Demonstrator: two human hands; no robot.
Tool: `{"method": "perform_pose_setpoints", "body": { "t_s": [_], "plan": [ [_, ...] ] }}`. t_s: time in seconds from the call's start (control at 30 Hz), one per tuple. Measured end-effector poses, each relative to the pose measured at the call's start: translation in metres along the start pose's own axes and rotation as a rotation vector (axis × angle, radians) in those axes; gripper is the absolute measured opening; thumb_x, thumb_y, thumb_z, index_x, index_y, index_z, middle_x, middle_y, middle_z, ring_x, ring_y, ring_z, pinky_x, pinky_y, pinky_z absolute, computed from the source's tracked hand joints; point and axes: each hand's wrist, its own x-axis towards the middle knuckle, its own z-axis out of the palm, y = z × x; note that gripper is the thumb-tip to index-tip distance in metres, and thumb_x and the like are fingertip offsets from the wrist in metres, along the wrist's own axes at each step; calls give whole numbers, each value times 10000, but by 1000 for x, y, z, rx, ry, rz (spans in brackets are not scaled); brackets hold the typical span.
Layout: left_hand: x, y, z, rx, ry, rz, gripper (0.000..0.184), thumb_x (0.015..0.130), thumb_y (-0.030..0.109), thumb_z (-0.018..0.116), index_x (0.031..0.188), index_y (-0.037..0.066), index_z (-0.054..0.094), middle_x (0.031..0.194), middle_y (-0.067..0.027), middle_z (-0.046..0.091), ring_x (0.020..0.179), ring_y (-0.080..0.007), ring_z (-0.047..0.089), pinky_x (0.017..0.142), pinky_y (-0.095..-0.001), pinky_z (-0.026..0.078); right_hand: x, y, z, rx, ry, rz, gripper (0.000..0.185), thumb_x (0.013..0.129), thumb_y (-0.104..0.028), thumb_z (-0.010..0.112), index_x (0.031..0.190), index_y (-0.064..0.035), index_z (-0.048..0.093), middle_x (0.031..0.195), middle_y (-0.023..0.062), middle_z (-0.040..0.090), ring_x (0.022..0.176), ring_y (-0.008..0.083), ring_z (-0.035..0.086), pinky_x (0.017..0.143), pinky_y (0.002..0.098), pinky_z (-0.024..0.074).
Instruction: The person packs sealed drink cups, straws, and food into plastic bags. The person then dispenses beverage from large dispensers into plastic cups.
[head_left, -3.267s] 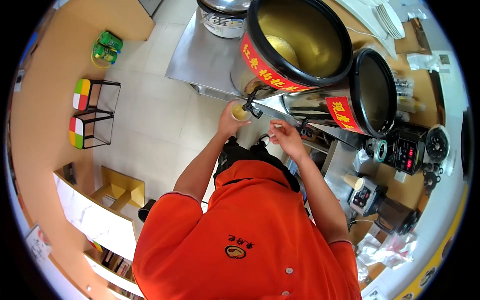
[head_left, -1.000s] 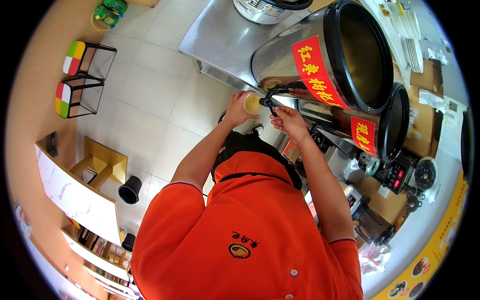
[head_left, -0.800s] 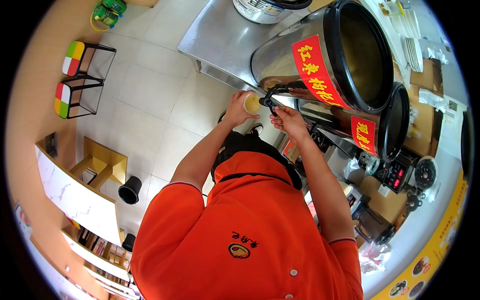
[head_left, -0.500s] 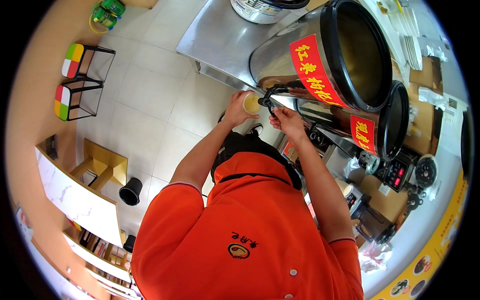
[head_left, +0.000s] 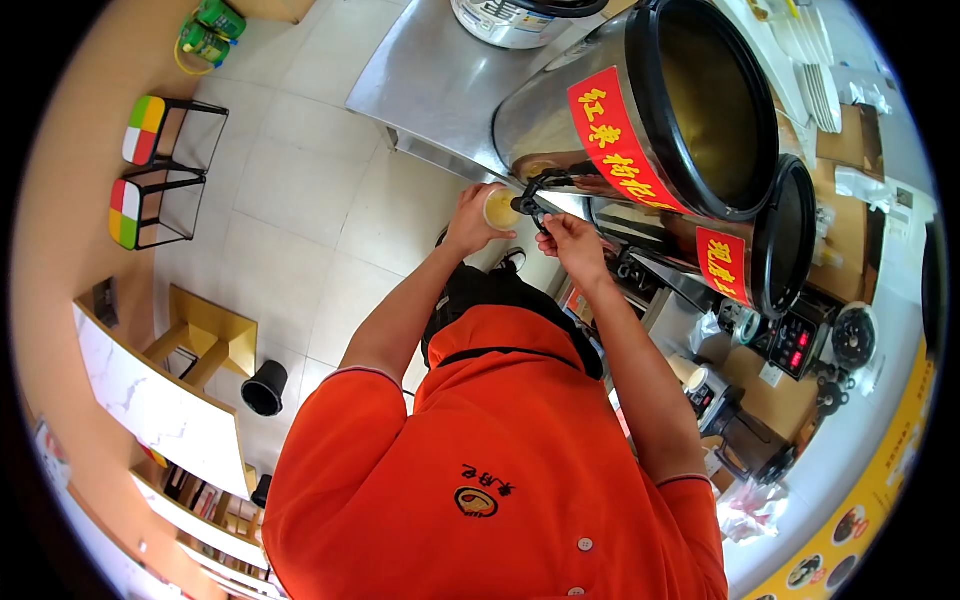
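Observation:
My left hand (head_left: 473,220) is wrapped round a clear cup (head_left: 499,210) that has yellowish liquid in it. The cup is directly under the black tap (head_left: 531,204) of a large steel drink barrel (head_left: 545,125) with a red label. Pinched in the fingers of my right hand (head_left: 573,246) is the black handle of that tap. Whether liquid is running from the spout is too small to make out. The barrel's open top shows a yellow-brown liquid inside.
A second steel barrel (head_left: 680,235) stands beside the first, on the right. A steel table (head_left: 425,75) carries a rice cooker (head_left: 515,22). Blenders (head_left: 755,445) and stacked plates (head_left: 822,98) occupy the counter. Stools (head_left: 145,130) and a black bin (head_left: 264,388) are on the left.
The view has shifted slightly, so the barrels sit a little further left. Both hands keep their hold on the cup and the tap handle.

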Motion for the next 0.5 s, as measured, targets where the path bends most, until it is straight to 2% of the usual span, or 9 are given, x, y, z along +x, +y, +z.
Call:
{"method": "perform_pose_setpoints", "body": {
  "t_s": [0.33,0.43,0.5],
  "plan": [
    [0,1,0,-3,12,12,907,547,261,966,1351,135,565,1348,-121,577,1313,-364,472,1124,-457,380,0,-3,3,3,20,-76,262,1030,-236,634,925,2,660,764,45,675,648,99,613,616,238,504],
    [-1,3,-1,4,6,8,906,548,263,967,1350,128,567,1346,-122,580,1312,-363,475,1124,-457,381,-3,-13,8,-26,23,-88,297,1031,-265,639,898,1,655,752,37,666,646,90,602,620,233,500],
    [-1,3,0,25,-2,2,902,548,259,968,1346,126,568,1344,-125,581,1308,-364,479,1124,-458,381,-9,-22,13,14,4,-190,344,1036,-309,634,877,-4,650,748,31,658,643,84,587,627,228,489]
  ]
}}
